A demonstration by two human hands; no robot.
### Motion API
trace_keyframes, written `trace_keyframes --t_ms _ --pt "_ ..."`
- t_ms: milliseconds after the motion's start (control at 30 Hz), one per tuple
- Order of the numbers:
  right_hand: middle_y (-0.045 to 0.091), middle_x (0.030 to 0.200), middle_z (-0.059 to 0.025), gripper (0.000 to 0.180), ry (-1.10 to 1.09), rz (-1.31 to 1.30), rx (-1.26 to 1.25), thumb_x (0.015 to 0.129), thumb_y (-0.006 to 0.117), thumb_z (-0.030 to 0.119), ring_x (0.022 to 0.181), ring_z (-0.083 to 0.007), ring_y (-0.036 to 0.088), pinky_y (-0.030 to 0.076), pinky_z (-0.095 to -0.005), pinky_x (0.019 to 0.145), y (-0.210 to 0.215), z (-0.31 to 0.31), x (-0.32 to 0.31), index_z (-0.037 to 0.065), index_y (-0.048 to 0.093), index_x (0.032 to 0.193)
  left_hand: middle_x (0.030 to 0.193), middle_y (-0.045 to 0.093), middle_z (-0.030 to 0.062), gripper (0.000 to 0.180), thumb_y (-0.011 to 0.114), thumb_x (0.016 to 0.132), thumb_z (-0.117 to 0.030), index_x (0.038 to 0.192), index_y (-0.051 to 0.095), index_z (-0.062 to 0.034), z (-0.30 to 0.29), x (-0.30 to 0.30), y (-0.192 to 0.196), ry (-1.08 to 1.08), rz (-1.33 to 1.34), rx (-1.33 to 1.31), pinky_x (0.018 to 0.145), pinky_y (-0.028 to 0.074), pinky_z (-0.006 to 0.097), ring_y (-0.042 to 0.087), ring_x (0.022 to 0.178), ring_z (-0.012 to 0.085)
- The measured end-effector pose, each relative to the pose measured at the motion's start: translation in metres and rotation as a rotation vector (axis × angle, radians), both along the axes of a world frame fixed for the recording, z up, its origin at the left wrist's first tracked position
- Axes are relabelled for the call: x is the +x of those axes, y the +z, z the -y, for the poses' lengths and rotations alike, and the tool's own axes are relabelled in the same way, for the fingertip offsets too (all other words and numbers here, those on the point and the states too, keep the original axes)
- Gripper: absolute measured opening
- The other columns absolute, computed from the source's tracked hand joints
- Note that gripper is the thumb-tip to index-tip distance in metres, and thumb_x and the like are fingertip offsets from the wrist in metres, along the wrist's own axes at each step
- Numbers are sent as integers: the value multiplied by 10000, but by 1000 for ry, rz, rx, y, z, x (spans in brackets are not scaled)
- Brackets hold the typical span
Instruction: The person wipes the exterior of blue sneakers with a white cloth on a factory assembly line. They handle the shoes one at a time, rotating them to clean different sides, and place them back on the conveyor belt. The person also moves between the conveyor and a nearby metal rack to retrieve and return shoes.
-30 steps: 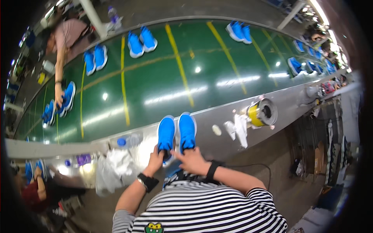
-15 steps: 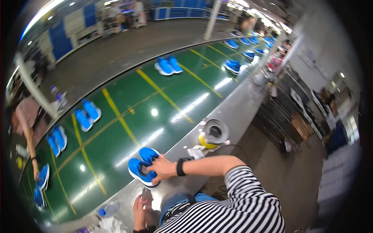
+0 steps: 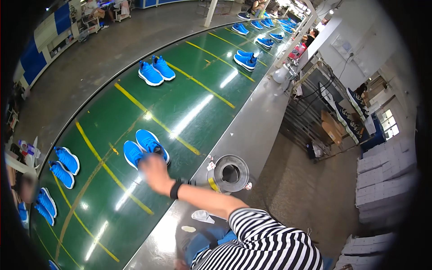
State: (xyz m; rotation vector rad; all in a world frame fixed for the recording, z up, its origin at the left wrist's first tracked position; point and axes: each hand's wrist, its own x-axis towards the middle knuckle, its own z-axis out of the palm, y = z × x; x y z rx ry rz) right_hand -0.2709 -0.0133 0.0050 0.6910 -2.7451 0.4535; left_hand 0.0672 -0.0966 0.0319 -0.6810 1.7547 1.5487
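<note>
A pair of bright blue sneakers [image 3: 146,147] lies side by side on the green conveyor belt [image 3: 189,112]. My right hand [image 3: 152,170], with a black band on its wrist, reaches across to their near ends. It is blurred by motion, so its grip is unclear. The sneakers rest flat on the belt. My left hand [image 3: 178,263] shows only as a sliver at the lower edge, by my blue trousers. My striped shirt fills the bottom of the view.
More blue sneaker pairs [image 3: 156,70] sit along the belt between yellow lines. A round metal tin [image 3: 231,173] and white scraps [image 3: 201,216] lie on the grey side ledge [image 3: 252,130]. A rack [image 3: 324,117] and stacked white boxes [image 3: 387,180] stand at right.
The view has swung right along the belt. The sneaker pair went from the ledge edge onto the green belt, and my left hand has dropped away from it.
</note>
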Motion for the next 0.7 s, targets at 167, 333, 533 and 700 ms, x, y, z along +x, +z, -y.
trace_keyframes --t_ms 167,333,533,700 --pt "473 1041 -139 372 595 767 -632 742 632 208 967 -311 470 380 -419 825 29 -8 120 62 475 1045 980 591 126 370 523 870 -259 1121 525 13 9 -24 -6 -43 -1 24 730 435 283 540 890 154" --pt "560 775 -96 248 790 1312 -351 727 637 245 734 -217 556 440 -347 635 47 -103 202 37 575 848 982 591 120 364 526 868 -252 1119 526 12 17 -14 -15 -107 -49 40 735 434 282 537 892 151" --pt "570 668 -48 186 704 1578 -318 796 595 189 622 -122 507 413 -289 574 99 -149 251 5 577 787 983 591 114 357 529 867 -244 1118 527 10 28 16 -19 -61 -140 31 742 432 280 534 894 147" --pt "593 719 -52 177 542 1493 -182 821 568 171 667 -113 519 427 -279 614 93 -166 324 -4 589 829 985 591 108 351 531 866 -237 1116 528 9 7 27 -20 -143 -222 81 747 430 279 532 896 144"
